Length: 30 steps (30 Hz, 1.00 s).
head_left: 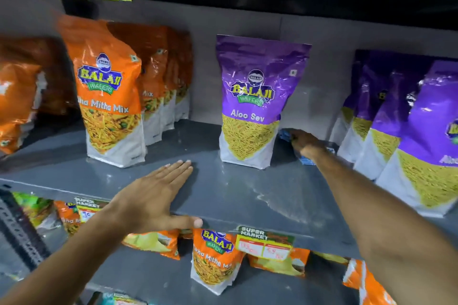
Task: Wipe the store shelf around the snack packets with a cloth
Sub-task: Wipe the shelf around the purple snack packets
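While my right hand [306, 142] is this deep on the shelf [223, 190], the risk is plain: my wrist sits just beside the purple packet [255, 101] standing alone in the middle, and a sideways swipe to the left could tip it forward off the near edge; on the right, the purple row [401, 126] leans close to my forearm, so pulling back carelessly could drag those down too; I judge the far corner the tightest spot, packets on both sides.

That right hand is curled down, fingers closed over the blue cloth [285, 134]; bits of blue show at the far left of the knuckles and again under the wrist; the cloth is pressed flat on the shelf, far back, between the lone purple packet and the purple row; whether it touches the packet's base I can't tell.

My left hand [158, 193] is wide open, fingers straight and together, palm laid on the near part of the shelf, thumb hooked over the front lip; it holds nothing, just braces me; it lies between the orange packet [109, 96] on the left and the purple one, clear of both.

Grey streaks of dust show near the front edge to the right, so I reckon plenty of wiping remains.
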### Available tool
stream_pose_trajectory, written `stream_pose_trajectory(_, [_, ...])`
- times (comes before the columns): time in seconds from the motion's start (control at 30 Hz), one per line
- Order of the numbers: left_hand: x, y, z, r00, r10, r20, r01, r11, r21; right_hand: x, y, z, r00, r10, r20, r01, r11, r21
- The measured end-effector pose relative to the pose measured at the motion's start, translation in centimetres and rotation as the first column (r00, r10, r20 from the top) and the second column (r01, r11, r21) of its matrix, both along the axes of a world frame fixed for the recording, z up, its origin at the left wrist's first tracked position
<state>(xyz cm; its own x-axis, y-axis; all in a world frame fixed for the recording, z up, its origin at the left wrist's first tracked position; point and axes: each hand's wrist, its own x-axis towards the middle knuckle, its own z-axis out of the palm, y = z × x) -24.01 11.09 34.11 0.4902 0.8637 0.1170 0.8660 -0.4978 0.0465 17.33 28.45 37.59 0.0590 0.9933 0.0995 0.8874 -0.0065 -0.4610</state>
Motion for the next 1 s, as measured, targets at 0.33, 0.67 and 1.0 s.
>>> stream_pose_trajectory(0.33, [0.2,-0.2,0.3,1.0,0.0,-0.01,-0.001,0.999,-0.043,-1.0,-6.9,-0.7,0.996,-0.013,0.093,0.009,0.999,0.034])
stream_pose_trajectory(0.67, [0.2,-0.7,0.6,1.0,-0.007,0.019,0.008,0.997,-0.071,-4.3,-18.2,-0.9,0.997,-0.037,0.073,0.032,0.997,0.069])
stream_pose_trajectory(1.0, [-0.1,-0.7,0.6,0.998,-0.067,0.01,0.067,0.997,-0.041,-7.2,-23.1,-1.3,0.966,-0.121,-0.229,0.158,0.976,0.149])
